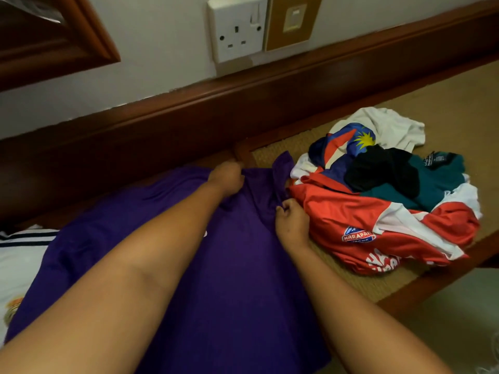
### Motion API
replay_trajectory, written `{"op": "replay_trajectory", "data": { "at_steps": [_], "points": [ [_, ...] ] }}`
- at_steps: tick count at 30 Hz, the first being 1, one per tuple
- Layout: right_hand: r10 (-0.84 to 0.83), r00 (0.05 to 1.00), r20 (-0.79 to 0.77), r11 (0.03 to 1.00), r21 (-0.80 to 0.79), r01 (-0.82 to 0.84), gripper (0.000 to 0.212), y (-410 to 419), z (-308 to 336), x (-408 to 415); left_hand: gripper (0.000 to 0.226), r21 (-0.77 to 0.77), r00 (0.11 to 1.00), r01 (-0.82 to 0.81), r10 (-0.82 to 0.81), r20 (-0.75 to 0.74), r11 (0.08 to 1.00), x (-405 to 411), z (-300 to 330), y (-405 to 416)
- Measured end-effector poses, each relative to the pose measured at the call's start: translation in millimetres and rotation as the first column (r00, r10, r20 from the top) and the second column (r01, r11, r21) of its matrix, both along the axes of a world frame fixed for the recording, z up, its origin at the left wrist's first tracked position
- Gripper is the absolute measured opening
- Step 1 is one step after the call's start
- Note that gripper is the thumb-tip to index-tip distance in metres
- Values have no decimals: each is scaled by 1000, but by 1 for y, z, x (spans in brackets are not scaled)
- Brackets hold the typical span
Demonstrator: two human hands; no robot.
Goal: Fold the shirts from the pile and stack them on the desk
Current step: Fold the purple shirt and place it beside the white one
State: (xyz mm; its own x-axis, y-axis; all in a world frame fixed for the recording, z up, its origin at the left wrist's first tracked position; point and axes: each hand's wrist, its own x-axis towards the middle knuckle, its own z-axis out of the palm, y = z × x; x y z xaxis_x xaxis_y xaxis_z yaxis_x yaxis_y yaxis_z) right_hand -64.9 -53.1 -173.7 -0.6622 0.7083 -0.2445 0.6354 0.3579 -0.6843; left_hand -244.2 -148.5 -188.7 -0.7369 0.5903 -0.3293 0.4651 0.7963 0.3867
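A purple shirt (237, 265) lies spread across the desk in front of me. My left hand (228, 176) grips its far edge near the back rail. My right hand (291, 221) pinches the purple cloth near the collar, right beside the pile. The pile of unfolded shirts (391, 201) sits to the right on the woven surface: a red and white jersey in front, a teal and black one on top, a blue flag-print one and a white one behind. A white shirt with black stripes (21, 255) lies at the left, partly under the purple one.
A dark wooden rail (162, 125) runs along the wall behind the desk. A wall socket (237, 28) and a switch plate (294, 20) sit above it. The woven desk top (459, 103) has a wooden front edge (405, 298) at the right.
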Motion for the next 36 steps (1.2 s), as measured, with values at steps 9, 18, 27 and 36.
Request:
{"op": "replay_trajectory", "data": {
  "at_steps": [9,18,27,36],
  "points": [
    [-657,750,-78,285,-947,151,37,28,70,-33,30,174,989,-144,147,-6,974,-20,33,-9],
    [-439,800,-410,893,-299,336,31,71,84,-25,43,290,980,-198,188,62,936,3,42,-12],
    [-5,911,-412,985,153,75,33,0,62,40,51,86,935,-348,352,-37,933,95,-1,-73],
    [715,648,264,658,62,-751,56,-65,-18,39,61,-143,924,-380,368,-103,914,195,-20,-170]
  ]
}}
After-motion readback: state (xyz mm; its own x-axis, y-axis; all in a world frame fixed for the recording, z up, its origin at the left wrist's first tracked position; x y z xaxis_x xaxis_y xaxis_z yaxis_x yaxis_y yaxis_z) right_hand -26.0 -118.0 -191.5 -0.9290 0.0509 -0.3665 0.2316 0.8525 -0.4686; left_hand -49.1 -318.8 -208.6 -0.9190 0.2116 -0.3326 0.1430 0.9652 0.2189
